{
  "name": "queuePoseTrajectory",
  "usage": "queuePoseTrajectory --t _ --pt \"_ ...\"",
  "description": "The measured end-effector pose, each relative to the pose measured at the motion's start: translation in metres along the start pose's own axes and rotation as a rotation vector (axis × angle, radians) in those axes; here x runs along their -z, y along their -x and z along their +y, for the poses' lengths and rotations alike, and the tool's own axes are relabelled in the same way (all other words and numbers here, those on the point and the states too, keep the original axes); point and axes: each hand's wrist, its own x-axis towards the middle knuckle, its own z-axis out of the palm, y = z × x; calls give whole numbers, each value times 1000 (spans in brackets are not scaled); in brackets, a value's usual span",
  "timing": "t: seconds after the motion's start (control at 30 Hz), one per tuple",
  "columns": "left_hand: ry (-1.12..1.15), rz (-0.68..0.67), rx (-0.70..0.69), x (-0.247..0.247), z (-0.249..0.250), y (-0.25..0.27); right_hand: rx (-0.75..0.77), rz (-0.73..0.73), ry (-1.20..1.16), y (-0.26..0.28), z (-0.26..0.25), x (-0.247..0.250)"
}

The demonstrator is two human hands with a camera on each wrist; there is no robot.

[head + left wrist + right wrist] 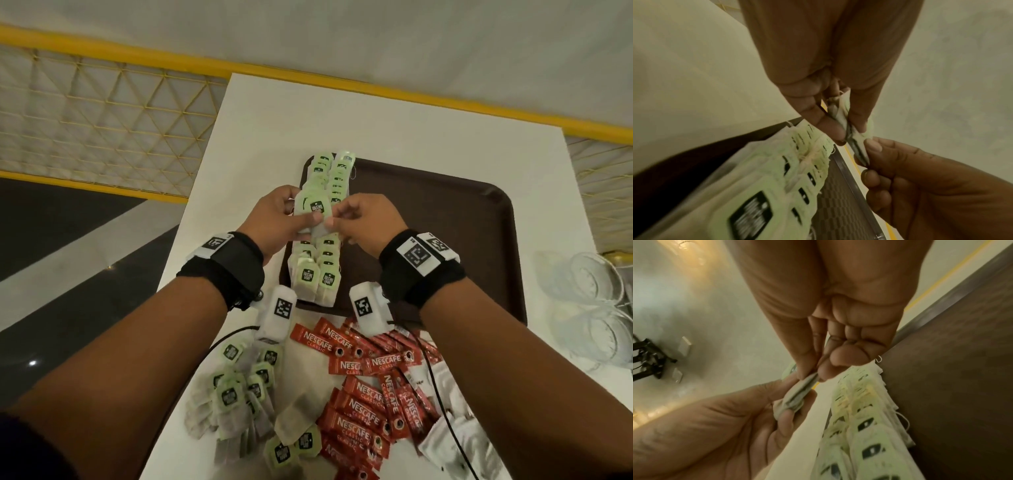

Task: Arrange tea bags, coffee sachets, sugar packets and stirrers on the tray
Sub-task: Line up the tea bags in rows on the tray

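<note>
At the table's near edge, loose tea bags (236, 401) and red coffee sachets (366, 401) still wait, with white packets (445, 421) beside them. Farther on, the left hand (274, 222) and right hand (363, 222) together pinch a small stack of tea bags (313, 214) above two finished rows (318, 270) along the brown tray's (479, 240) left edge. The rest of the tray is bare; no stirrers are visible.

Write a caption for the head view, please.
Both hands pinch a tea bag above two rows of tea bags on a brown tray.
</note>
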Motion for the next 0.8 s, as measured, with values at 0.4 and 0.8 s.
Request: queuePoseTrajectory --t 0.4,0.8 --pt "65 50 38 -8 8 -67 -293 293 -322 -79 45 35" --pt "0 70 29 -4 6 -76 -354 285 -8 -113 56 40"
